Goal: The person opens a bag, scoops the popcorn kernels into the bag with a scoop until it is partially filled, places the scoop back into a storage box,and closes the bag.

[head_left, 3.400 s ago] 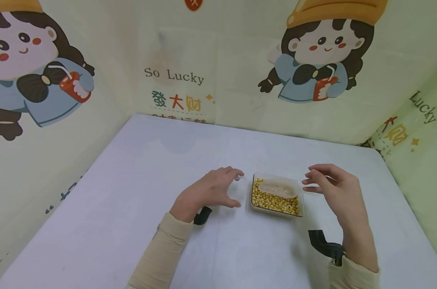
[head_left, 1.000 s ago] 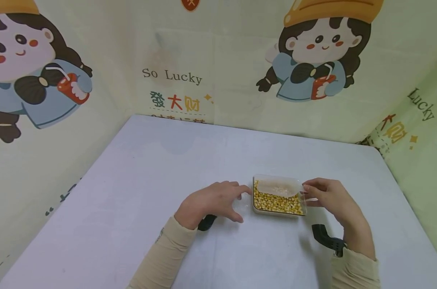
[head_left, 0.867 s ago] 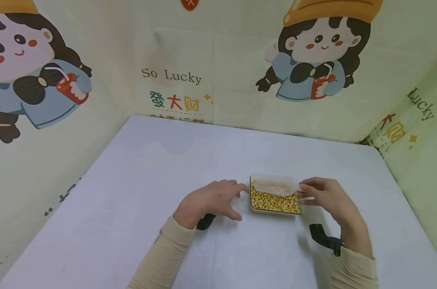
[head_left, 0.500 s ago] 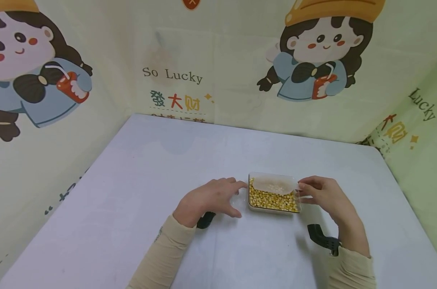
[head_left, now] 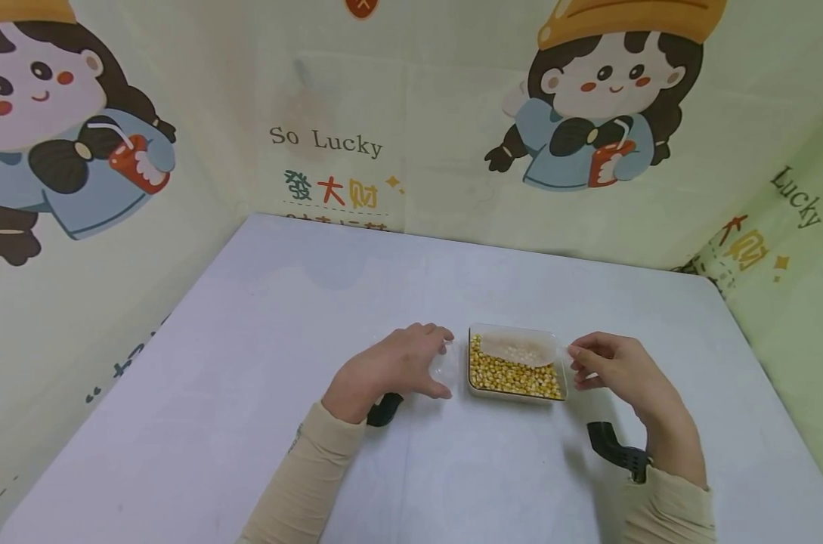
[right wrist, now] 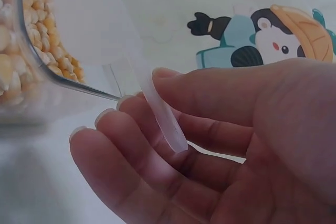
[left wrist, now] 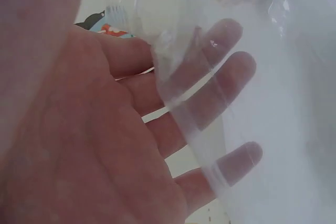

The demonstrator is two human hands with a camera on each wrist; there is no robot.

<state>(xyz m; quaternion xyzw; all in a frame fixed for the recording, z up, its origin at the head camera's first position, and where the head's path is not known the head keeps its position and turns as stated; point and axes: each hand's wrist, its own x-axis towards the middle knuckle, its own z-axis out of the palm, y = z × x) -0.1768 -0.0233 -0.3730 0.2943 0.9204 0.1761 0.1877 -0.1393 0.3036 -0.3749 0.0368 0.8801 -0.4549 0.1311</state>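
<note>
A clear rectangular box (head_left: 516,397) of yellow corn kernels (head_left: 513,375) stands on the white table. Over its far half lies a translucent white scoop (head_left: 499,346), pale kernels showing in its bowl. My right hand (head_left: 625,372) pinches the scoop handle (right wrist: 163,119) between thumb and forefinger, just right of the box; the other fingers curl loosely below. Left of the box, my left hand (head_left: 400,361) holds a clear, thin-walled plastic container (head_left: 443,366), its fingers (left wrist: 231,85) visible through the wall in the left wrist view. The container's full shape is hidden by the hand.
The white table (head_left: 302,302) extends around both hands. A cream cloth (head_left: 445,113) with printed cartoon figures hangs along its back and sides. Black camera mounts (head_left: 618,452) jut from both wrists, low over the table.
My left hand has drawn back slightly left and away from the box with the clear container. My right hand has shifted a little right with the scoop handle. The box stays put.
</note>
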